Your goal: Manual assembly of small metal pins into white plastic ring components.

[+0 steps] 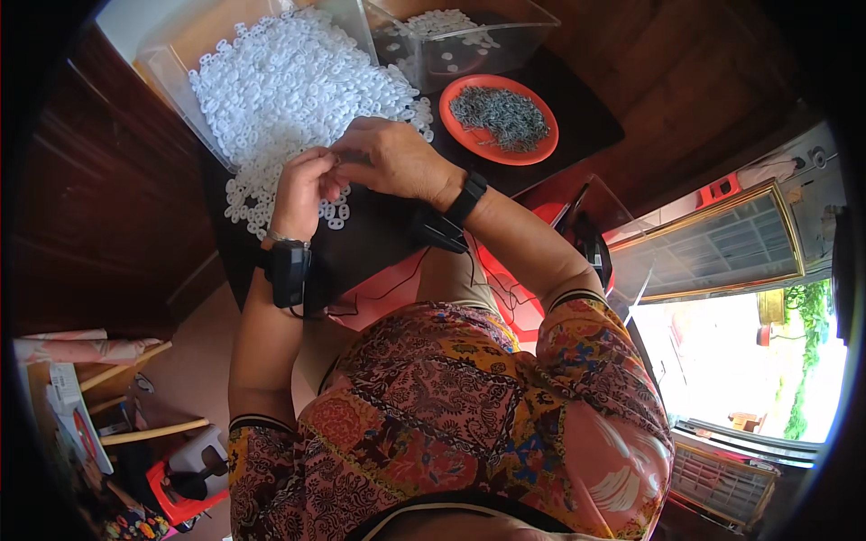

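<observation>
My left hand (303,191) and my right hand (394,160) meet above the dark table, just in front of a large heap of small white plastic pieces (289,86). These pieces are oval with two holes each. The fingertips of both hands are pinched together. Whatever is between them is too small and too covered to make out. More loose white pieces (242,200) lie on the table under and beside my left hand. Beyond my right hand, an orange-red plate (505,160) carries a pile of thin grey metal pins (501,115).
The heap spills from a clear plastic bin (171,86). A second clear box (442,61) behind the plate holds a few white pieces. Black devices are strapped on both wrists, and thin cables hang below the dark table (379,261). A red and grey stool (185,478) stands lower left.
</observation>
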Motion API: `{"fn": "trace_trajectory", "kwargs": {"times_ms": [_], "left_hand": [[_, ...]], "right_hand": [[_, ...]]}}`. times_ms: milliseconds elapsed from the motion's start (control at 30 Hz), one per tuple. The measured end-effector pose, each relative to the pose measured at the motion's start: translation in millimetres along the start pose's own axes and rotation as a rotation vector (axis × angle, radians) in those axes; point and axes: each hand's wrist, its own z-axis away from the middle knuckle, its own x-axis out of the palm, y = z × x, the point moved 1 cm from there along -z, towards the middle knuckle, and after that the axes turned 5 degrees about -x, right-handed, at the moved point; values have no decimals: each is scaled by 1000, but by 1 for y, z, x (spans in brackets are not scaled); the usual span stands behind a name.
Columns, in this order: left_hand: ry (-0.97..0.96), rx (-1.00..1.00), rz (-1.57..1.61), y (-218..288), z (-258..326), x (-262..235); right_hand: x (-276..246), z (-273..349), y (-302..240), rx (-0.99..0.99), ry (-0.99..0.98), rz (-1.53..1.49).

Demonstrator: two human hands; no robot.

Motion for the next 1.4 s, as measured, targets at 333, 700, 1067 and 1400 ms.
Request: {"fn": "trace_trajectory", "kwargs": {"times_ms": [333,700,1067,1400], "left_hand": [[-35,3,-78,0,2,2],[-21,-6,-70,5,0,-4],[3,-7,-83,3,0,-5],[22,-37,-94,3,0,-4]], "right_hand": [[-16,5,-13,-62,-99,186],[-114,37,76,210,-468,471],[-98,46,90,202,-651,567],[-91,46,94,79,-673,689]]}}
